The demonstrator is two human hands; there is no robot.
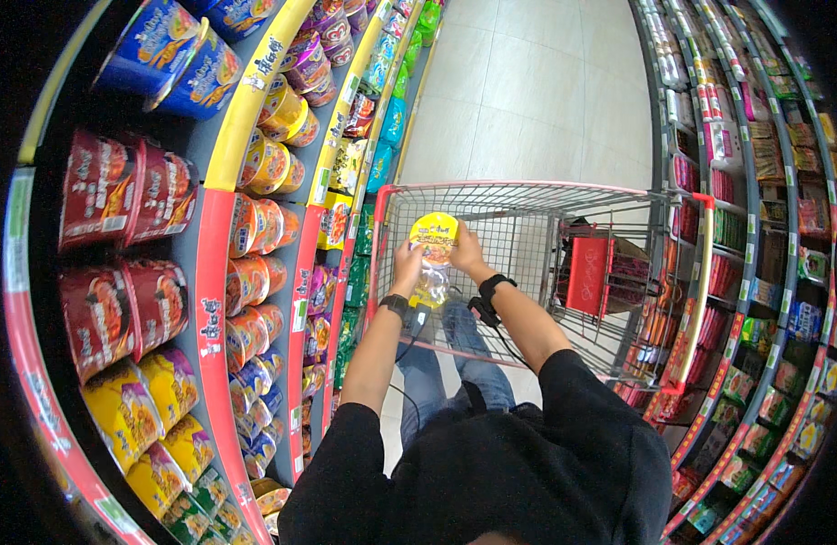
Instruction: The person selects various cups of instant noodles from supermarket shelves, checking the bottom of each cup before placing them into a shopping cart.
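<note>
My left hand [409, 264] and my right hand [467, 246] grip a yellow-lidded instant noodle cup [435, 238] from its two sides, over the near left part of a wire shopping cart [520, 185]. The printed lid faces up towards me. Just below the cup, a clear and yellow package [431, 286] shows; whether it touches the cup I cannot tell. Both wrists wear dark bands, with cables running from them. The fingertips under the cup are hidden.
Shelves of noodle cups [258, 283] and red noodle tubs [129, 187] rise close on the left. On the right stand shelves of packaged goods [759, 381]. A red panel [587, 276] sits at the cart's right part. The tiled aisle floor [520, 88] stretches ahead.
</note>
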